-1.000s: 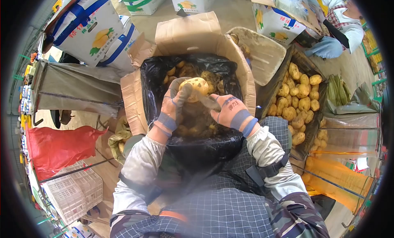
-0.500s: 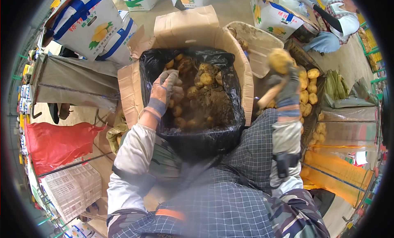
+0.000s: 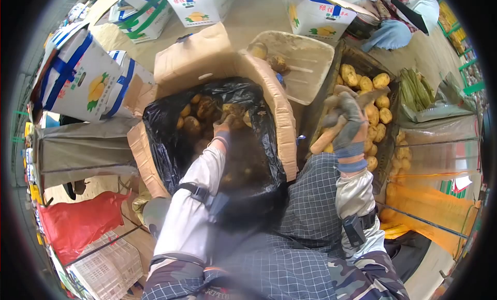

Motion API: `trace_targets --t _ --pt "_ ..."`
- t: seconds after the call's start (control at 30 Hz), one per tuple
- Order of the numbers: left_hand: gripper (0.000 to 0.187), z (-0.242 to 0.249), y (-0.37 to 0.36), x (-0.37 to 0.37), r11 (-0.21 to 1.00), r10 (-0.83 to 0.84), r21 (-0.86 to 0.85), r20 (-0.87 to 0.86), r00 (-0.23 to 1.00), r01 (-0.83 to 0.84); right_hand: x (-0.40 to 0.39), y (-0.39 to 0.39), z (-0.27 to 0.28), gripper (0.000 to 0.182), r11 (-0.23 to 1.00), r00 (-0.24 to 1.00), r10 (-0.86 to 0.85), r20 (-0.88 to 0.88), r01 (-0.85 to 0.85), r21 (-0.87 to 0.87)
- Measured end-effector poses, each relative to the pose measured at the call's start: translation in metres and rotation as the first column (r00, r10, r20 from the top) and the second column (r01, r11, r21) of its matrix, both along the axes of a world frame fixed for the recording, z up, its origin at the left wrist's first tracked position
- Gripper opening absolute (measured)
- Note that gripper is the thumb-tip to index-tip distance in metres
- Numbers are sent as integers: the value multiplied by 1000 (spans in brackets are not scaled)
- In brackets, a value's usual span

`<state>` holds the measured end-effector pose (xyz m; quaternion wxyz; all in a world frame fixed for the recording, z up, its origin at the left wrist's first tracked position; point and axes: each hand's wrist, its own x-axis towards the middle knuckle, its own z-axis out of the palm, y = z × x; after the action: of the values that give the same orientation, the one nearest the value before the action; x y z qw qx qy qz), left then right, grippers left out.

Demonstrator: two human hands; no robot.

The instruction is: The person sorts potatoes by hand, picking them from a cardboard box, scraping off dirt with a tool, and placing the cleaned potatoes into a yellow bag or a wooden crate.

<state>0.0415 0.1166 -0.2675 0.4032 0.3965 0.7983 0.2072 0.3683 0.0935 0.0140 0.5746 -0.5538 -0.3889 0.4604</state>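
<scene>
An open cardboard box (image 3: pixel 283 119) lined with a black plastic bag (image 3: pixel 266 144) stands in front of me, holding soil-covered potatoes (image 3: pixel 192 125). My left hand (image 3: pixel 225 123), in a dirty glove, reaches down among them; its fingers are blurred and partly hidden against the potatoes and soil. Over the crate (image 3: pixel 380 168) of cleaner yellow potatoes (image 3: pixel 381 81) at the right, my right hand (image 3: pixel 350 121) is gloved and closed around a tool with a wooden handle (image 3: pixel 327 139). No potato shows in its grip.
Behind the crate lies a shallow beige tray (image 3: pixel 309 59) with a few dirty potatoes. Printed white cartons (image 3: pixel 85 85) stand left and ahead. A person (image 3: pixel 391 33) crouches at upper right. Red cloth (image 3: pixel 85 222) hangs left, orange netting (image 3: pixel 429 209) right.
The view has shifted, with the box now farther left. The potato held up in my right hand is no longer there. My left hand has moved toward the middle of the box.
</scene>
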Motion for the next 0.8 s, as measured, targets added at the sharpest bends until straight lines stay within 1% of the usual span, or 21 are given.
trace_targets --t 0.07,0.1,0.13,0.17,0.2,0.23,0.27,0.3,0.33,0.37,0.4,0.43,0.5,0.53,0.57,0.6,0.63,0.67,0.7,0.73,0.8 --pt "42 -24 5 5 992 116 30 142 983 -121 -13 0 13 34 999 993 26 -113 -30 -33" --pt "38 -29 6 4 981 178 39 230 957 -192 -11 0 11 34 998 995 59 -78 -61 -26" --pt "34 -31 5 0 965 226 46 358 906 -258 -10 0 10 34 995 994 94 -46 -95 -17" --pt "30 -29 2 -10 946 263 35 504 823 -324 -9 3 9 34 992 992 129 -16 -129 3" --pt "27 -12 -3 -18 925 287 9 635 717 -379 -12 3 6 32 995 994 101 -34 -102 -8" --pt "61 29 -12 -16 904 292 -9 741 604 -427 -8 5 -9 32 993 991 119 68 -118 -24" --pt "62 95 -20 -18 957 230 -81 794 563 -278 -1 7 -29 33 990 976 138 167 -132 -47" --pt "66 132 -29 -24 983 148 -53 800 581 -178 0 6 -40 36 985 951 171 258 -158 -69" --pt "67 177 -39 -29 998 39 -13 870 492 -55 -5 2 -43 40 972 911 235 338 -214 -98" --pt "72 210 -49 -29 998 -67 70 902 427 10 -15 -2 -40 44 954 863 301 406 -277 -118" --pt "73 236 -58 -31 994 -105 98 903 417 37 -29 -8 -27 48 927 824 373 426 -353 -128" --pt "74 253 -69 -33 990 -142 128 904 403 63 -48 -16 0 61 871 817 486 310 -481 -99" --pt "79 267 -92 -28 969 -224 247 883 412 -2 -69 -28 -10 67 760 729 650 212 -622 -188" --pt "82 271 -102 -24 951 -267 307 869 416 -32 -80 -33 -14 62 768 707 632 316 -627 -134" --pt "83 274 -109 -22 926 -324 377 820 471 -21 -86 -36 -12 59 710 704 701 113 -673 -206" --pt "85 277 -116 -19 896 -376 444 766 522 -7 -95 -38 6 57 639 678 729 -95 -723 -263" --pt "86 280 -121 -17 862 -420 506 706 570 8 -99 -41 11 56 591 644 739 -198 -760 -268" --pt "87 285 -124 -16 869 -424 495 748 511 -3 -103 -43 17 54 543 606 737 -299 -795 -273" --pt "88 293 -126 -12 857 -444 515 737 510 3 -107 -45 22 53 493 565 725 -393 -825 -277" --pt "88 303 -125 -7 843 -467 537 722 510 12 -113 -50 21 53 536 580 723 -375 -814 -224" --pt "90 304 -123 -10 829 -501 555 682 533 69 -121 -53 -3 53 635 661 722 -202 -750 -183"
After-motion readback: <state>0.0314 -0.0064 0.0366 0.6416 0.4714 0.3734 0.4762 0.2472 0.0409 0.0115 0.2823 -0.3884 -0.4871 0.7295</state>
